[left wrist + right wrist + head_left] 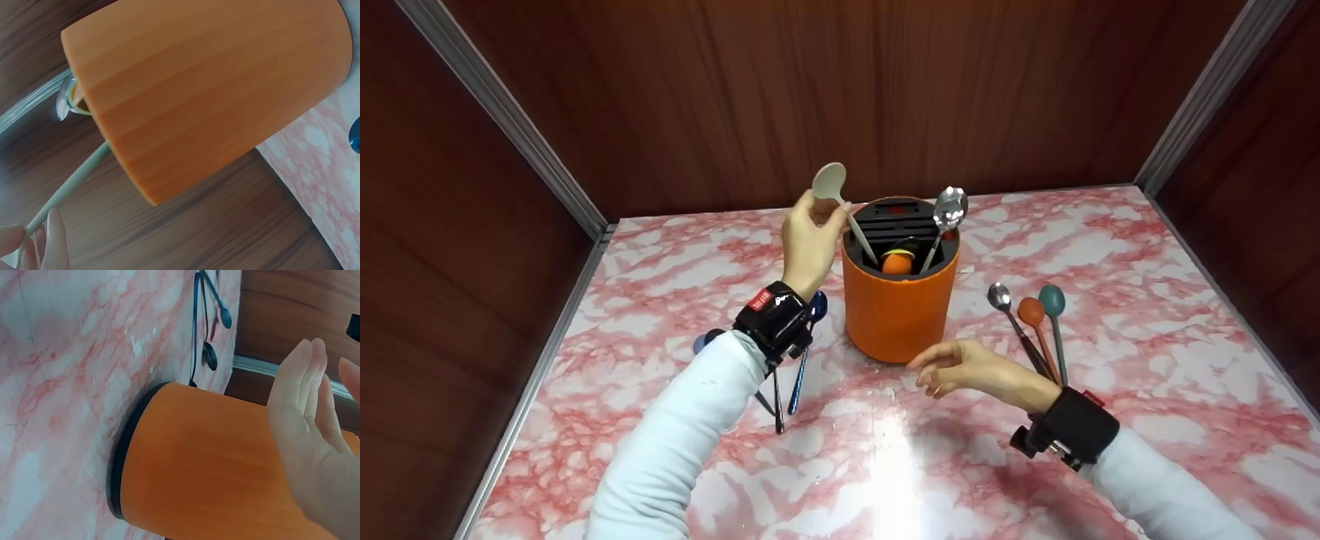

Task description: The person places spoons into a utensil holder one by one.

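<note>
My left hand [812,241] pinches a pale cream spoon [830,182] near its bowl, beside the left rim of an orange utensil holder [896,315]. The spoon's handle slants down into the holder's dark opening, and in the left wrist view the same handle [70,183] passes behind the rim. Inside the holder, a metal spoon [950,208] leans to the right, and an orange rounded piece [898,262] with a yellow edge shows. Low in front of the holder, my right hand [982,369] hovers with fingers loosely bent, holding nothing.
Right of the holder lie a metal spoon [1000,296] with a dark handle, an orange spoon [1032,311] and a teal spoon [1052,300]. On the left, a blue spoon [800,375] and other dark-handled spoons lie partly under my left forearm. Wood-grain panels [885,97] enclose the marbled table [660,315].
</note>
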`<act>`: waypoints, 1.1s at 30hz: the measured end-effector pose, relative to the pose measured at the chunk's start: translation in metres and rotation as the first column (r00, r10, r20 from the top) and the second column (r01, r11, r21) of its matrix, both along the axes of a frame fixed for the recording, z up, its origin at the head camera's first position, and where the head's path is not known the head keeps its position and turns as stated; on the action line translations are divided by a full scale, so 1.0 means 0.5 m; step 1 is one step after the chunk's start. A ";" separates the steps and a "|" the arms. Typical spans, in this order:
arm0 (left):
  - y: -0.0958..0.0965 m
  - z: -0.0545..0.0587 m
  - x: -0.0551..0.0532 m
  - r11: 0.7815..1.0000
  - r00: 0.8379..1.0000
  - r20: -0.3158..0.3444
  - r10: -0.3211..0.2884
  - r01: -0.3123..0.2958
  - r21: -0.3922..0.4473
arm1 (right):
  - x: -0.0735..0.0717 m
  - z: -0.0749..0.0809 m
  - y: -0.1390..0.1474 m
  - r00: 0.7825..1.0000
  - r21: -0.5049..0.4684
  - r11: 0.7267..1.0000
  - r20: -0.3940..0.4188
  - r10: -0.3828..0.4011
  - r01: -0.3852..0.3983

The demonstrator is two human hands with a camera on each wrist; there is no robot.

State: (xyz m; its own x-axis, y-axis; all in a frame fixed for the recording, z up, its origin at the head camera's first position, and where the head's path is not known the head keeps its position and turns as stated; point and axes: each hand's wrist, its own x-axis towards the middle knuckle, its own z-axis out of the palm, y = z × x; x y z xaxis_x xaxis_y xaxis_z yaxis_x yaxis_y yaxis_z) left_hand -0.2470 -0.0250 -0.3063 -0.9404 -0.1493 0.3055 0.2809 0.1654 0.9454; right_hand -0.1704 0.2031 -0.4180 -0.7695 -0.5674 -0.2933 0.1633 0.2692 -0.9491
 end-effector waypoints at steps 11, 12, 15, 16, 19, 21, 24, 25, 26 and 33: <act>0.010 -0.028 -0.015 0.991 1.000 0.009 0.006 -0.004 -0.136 | 0.001 -0.005 0.004 1.000 -0.018 1.000 0.005 0.019 -0.019; 0.010 -0.031 -0.017 0.988 1.000 0.006 0.010 -0.009 -0.155 | 0.001 -0.006 0.004 1.000 -0.017 1.000 0.004 0.020 -0.020; 0.009 -0.040 -0.020 0.978 1.000 0.000 0.011 -0.011 -0.210 | 0.002 -0.007 0.005 1.000 -0.019 1.000 0.009 0.015 -0.015; 0.009 -0.042 -0.021 0.974 1.000 0.001 0.010 -0.009 -0.227 | 0.002 -0.008 0.005 1.000 -0.019 1.000 0.010 0.013 -0.013; 0.009 -0.052 -0.025 0.961 1.000 0.011 0.013 -0.010 -0.276 | 0.001 -0.012 0.004 1.000 -0.020 1.000 0.017 0.005 -0.004; 0.009 -0.058 -0.027 0.956 1.000 0.018 0.018 -0.012 -0.293 | 0.000 -0.015 0.003 1.000 -0.018 1.000 0.019 0.002 -0.001; 0.007 -0.065 -0.029 0.954 0.999 0.030 0.026 -0.016 -0.299 | 0.000 -0.018 0.003 1.000 -0.016 1.000 0.022 -0.002 0.002; 0.006 -0.068 -0.030 0.954 0.999 0.032 0.030 -0.019 -0.300 | 0.000 -0.019 0.003 1.000 -0.019 1.000 0.024 -0.004 0.005; 0.005 -0.070 -0.030 0.953 0.999 0.031 0.032 -0.021 -0.302 | 0.000 -0.019 0.003 1.000 -0.021 1.000 0.022 -0.002 0.003; -0.007 -0.083 -0.030 0.972 0.998 0.054 0.028 -0.014 -0.236 | 0.001 -0.022 0.006 0.999 -0.036 0.999 0.036 -0.011 0.012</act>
